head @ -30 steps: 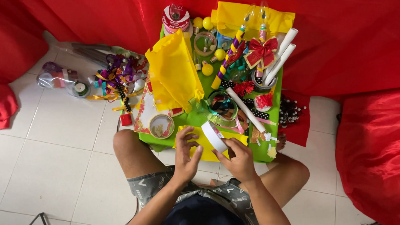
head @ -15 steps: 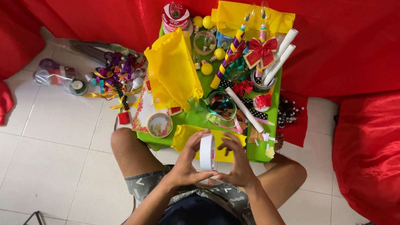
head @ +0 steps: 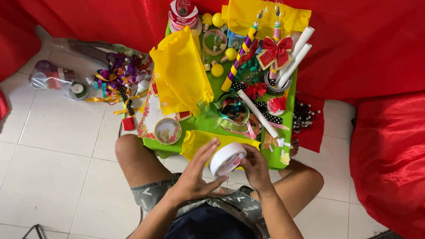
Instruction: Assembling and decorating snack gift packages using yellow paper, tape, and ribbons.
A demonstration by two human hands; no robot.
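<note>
A white roll of tape (head: 226,158) sits between both my hands, just above my lap. My left hand (head: 198,175) cups its left side with fingers spread along the rim. On the right edge of the roll, my right hand (head: 255,166) pinches with its fingertips. Right behind the roll lies a yellow sheet (head: 203,140) at the front edge of the small green table (head: 201,125). A large crumpled yellow paper piece (head: 180,75) lies on the table's left half. My bare knees flank the table's front.
The table holds a patterned tape roll (head: 167,130), white rolled tubes (head: 296,54), a red bow (head: 274,50), yellow balls, striped sticks and ribbon spools. A ribbon pile (head: 119,82) and clear containers (head: 56,77) lie on the tiled floor at left. Red cloth hangs behind and at right.
I have lifted the white roll off the table's front edge and drawn it toward my lap. It turned in my hands, its flat face now tilted upward.
</note>
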